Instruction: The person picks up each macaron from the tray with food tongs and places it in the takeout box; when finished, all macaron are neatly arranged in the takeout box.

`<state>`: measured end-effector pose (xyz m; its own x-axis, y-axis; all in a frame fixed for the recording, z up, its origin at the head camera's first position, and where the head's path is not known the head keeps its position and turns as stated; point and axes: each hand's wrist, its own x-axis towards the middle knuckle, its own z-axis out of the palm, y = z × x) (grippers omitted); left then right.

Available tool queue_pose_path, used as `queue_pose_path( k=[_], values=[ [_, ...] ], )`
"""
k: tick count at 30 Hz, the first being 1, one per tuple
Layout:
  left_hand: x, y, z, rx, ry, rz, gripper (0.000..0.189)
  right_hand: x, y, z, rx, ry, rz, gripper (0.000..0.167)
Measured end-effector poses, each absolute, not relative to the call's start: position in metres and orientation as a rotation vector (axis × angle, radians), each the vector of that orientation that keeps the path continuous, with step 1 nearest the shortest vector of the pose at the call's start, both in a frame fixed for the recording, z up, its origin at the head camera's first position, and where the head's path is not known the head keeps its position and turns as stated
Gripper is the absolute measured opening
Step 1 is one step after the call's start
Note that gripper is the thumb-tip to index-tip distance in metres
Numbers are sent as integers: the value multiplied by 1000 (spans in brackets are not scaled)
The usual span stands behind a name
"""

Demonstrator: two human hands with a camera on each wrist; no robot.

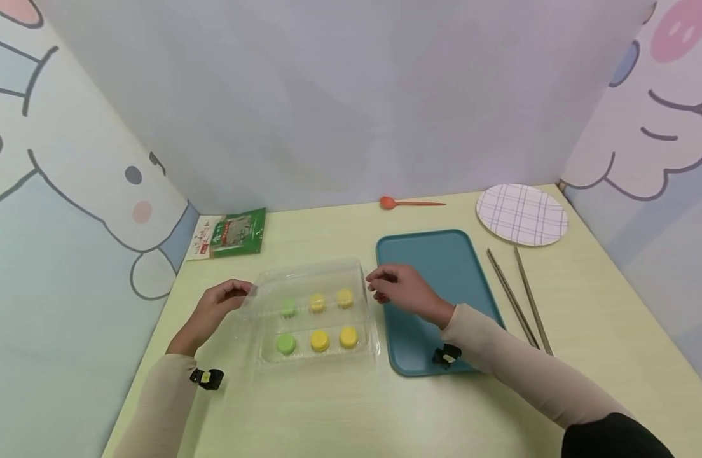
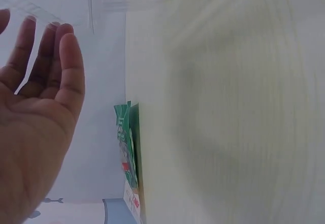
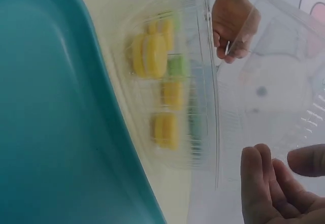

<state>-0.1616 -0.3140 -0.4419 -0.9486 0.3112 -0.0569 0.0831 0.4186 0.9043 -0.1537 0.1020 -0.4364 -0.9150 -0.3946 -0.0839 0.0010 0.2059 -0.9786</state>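
A clear plastic box (image 1: 316, 359) stands on the table, holding several yellow macarons (image 1: 319, 340) and green macarons (image 1: 286, 343) in two rows. Its transparent lid (image 3: 279, 82) is raised at an angle over the box. My left hand (image 1: 222, 305) is at the lid's left edge; in the left wrist view its loosely bent fingers (image 2: 71, 61) appear to touch that edge. Beside the lid's right edge hangs my right hand (image 1: 405, 292), over the tray's left side. In the right wrist view its thumb (image 3: 307, 160) is apart from the fingers, and nothing appears gripped.
A teal tray (image 1: 437, 254) lies right of the box, with chopsticks (image 1: 514, 299) beyond it. Further back are a checked plate (image 1: 523, 216) and an orange spoon (image 1: 411, 203). A green food packet (image 1: 239, 232) lies at back left. Walls (image 1: 357, 95) enclose the back and sides.
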Motion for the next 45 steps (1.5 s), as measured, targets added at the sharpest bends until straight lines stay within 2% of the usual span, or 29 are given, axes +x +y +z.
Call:
queue_pose_path(
  k=[7,11,16,21,25,29,37,45],
  values=[
    [-148,-312,-450,369,2337,1608,37,-155,102,-442,-297,2126,-1728,32],
    [-142,-307,-452,255,2370,1536,52,-157,102,-451,-311,2125,-1700,35],
    [-134,-297,-450,84,2438,1440,58,-157,100,-454,-256,2144,-1672,36],
    [-115,-292,-442,-131,2319,1389,57,-141,99,-450,-224,2149,-1578,43],
    [-96,-300,-436,-100,2085,1390,53,-121,102,-446,-240,2023,-1520,51],
    [-82,-303,-435,-59,1926,1446,59,-105,102,-441,-245,1891,-1515,56],
    [-72,-298,-442,-124,1889,1573,56,-94,97,-441,-215,1800,-1619,43],
    [-71,-297,-449,-159,1864,1647,62,-92,99,-445,-199,1792,-1636,41]
  ],
)
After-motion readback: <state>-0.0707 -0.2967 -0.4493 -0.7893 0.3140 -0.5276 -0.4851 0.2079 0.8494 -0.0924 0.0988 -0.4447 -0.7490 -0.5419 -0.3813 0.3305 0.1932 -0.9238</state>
